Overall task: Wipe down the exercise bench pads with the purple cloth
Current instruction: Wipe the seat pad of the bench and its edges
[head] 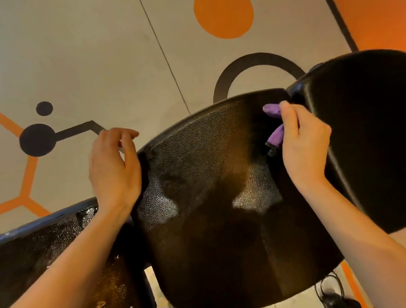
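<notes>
Three black padded bench sections fill the view: a middle pad (212,189), a right pad (377,128) and a worn, cracked left pad (47,251). My right hand (303,141) is closed around the purple cloth (275,124), bunched at the far right end of the middle pad, close to the gap before the right pad. Only small folds of cloth show past my fingers. My left hand (113,165) rests at the middle pad's left edge, fingers loosely curled, holding nothing.
Below the bench lies a grey floor (93,65) painted with orange and black shapes. An orange area (379,6) lies at the upper right. A black cable (329,294) lies on the floor at the lower right.
</notes>
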Demonstrator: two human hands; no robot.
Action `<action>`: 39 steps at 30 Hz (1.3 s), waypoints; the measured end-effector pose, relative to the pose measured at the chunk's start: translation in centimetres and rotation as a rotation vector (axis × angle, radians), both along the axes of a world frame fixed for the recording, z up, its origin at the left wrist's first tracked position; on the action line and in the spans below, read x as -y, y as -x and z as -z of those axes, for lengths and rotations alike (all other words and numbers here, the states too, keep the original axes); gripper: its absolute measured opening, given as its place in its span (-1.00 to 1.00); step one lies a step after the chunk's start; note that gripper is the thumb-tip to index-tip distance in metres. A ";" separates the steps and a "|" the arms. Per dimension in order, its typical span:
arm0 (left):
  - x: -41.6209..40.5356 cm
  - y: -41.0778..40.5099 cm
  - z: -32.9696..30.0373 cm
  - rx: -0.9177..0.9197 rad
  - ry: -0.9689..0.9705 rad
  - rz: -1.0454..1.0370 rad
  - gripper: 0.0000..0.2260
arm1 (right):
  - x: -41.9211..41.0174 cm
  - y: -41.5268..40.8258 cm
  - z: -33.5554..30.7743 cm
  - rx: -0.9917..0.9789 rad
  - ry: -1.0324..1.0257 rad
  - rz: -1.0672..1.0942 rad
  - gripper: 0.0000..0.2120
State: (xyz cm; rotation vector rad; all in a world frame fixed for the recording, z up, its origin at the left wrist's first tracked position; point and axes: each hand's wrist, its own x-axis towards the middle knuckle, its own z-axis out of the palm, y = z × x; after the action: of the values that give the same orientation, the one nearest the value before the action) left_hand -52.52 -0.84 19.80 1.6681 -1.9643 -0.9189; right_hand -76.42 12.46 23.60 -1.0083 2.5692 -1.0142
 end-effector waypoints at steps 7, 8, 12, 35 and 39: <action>-3.2 -4.9 -1.3 0.022 0.006 0.125 -0.75 | -6.2 -6.2 -1.3 0.094 0.023 0.128 -0.68; -3.8 -5.3 -1.4 0.015 0.008 0.159 -0.76 | -7.3 -7.1 -1.6 0.094 0.023 0.153 -0.68; -6.6 -6.4 -2.0 -0.011 0.006 0.310 -0.80 | -11.6 -10.3 -2.6 0.092 0.020 0.257 -0.69; -23.9 3.6 -2.1 -0.004 0.174 1.164 -0.73 | -27.7 -14.8 -0.3 0.371 0.513 1.117 -0.67; -25.2 4.9 -1.0 0.025 0.224 1.230 -0.74 | -28.0 -14.1 1.4 0.557 0.599 1.277 -0.74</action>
State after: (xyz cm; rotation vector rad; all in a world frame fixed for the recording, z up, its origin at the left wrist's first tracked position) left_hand -57.45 24.39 20.77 0.1918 -2.9342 -0.9324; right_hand -62.34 40.47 22.17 0.9885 2.2294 -1.9765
